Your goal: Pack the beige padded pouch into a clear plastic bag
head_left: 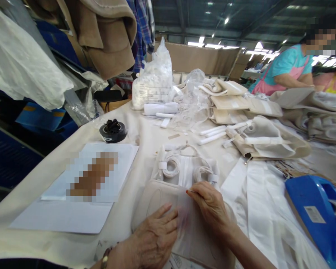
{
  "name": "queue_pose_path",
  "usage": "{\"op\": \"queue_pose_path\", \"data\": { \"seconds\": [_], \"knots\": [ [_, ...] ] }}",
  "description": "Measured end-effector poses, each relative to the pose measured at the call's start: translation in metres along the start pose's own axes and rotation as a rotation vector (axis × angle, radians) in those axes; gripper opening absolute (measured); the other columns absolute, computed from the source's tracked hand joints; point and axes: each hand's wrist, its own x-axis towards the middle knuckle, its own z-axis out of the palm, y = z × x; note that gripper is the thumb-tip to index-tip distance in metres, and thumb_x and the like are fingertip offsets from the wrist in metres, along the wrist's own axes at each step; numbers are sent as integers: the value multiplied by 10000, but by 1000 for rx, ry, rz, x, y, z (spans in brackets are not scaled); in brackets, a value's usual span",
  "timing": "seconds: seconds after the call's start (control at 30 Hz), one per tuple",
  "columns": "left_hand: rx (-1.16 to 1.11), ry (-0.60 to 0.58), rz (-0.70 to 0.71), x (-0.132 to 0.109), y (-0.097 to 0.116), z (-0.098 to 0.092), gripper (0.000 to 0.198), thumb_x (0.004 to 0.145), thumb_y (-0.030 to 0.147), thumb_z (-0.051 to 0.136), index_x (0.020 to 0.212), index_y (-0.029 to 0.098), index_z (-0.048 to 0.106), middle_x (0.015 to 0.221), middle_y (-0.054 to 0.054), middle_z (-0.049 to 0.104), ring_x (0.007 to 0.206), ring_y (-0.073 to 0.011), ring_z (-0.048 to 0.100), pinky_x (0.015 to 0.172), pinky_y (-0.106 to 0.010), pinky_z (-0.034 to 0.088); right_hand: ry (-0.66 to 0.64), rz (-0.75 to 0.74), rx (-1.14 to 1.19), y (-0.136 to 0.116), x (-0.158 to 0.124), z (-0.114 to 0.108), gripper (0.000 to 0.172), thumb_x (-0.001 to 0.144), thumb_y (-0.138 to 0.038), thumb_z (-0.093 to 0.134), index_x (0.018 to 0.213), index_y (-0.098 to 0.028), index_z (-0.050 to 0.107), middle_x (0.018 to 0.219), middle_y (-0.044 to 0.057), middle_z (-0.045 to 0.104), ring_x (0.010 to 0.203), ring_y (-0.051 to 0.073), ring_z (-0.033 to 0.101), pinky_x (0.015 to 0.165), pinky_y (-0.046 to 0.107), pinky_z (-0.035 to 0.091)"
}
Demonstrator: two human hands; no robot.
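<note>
Near on the worktop [120, 220], the left hand [154, 239] lies flat and spread on the bag [194, 239]; the grip of the right hand [210, 209] pinches its film. Slick film could slip and crease; just beyond, the cords [170, 167] may snag.

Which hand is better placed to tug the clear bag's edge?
Right, likely: the right hand pinches the clear bag at its edge, while the left hand lies flat on it, holding it down.
</note>
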Motion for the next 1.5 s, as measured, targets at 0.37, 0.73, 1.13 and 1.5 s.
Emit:
{"op": "queue_pose_path", "data": {
  "seconds": [0.37,0.73,1.13,1.5],
  "knots": [
    [-152,348,40,0,-3,16,215,921,236,442,915,115,620,998,-85,689,1126,-178,566,1070,-290,386,164,-42,-236,9,-8,27,381,957,-306,443,614,-179,546,628,18,544,627,153,471,590,262,340],
    [-99,462,-55,23,0,8,207,901,164,399,896,91,592,852,-111,633,895,-197,598,818,-311,536,186,-113,-309,10,-9,33,333,942,-161,430,624,-172,528,648,32,516,662,169,423,606,275,326],
    [366,302,-75,29,-3,29,313,895,107,381,1140,75,574,1263,-125,588,1258,-244,453,1059,-423,322,291,-34,-248,-1,-6,29,171,900,-87,409,919,-123,575,841,88,572,758,184,540,659,279,460],
    [440,340,61,26,-19,31,342,898,200,425,1206,132,559,1263,-100,600,1179,-203,536,1095,-336,239,766,565,-475,41,-131,-167,448,778,-600,523,902,-187,644,896,102,630,827,249,564,704,367,453]
  ]
}}
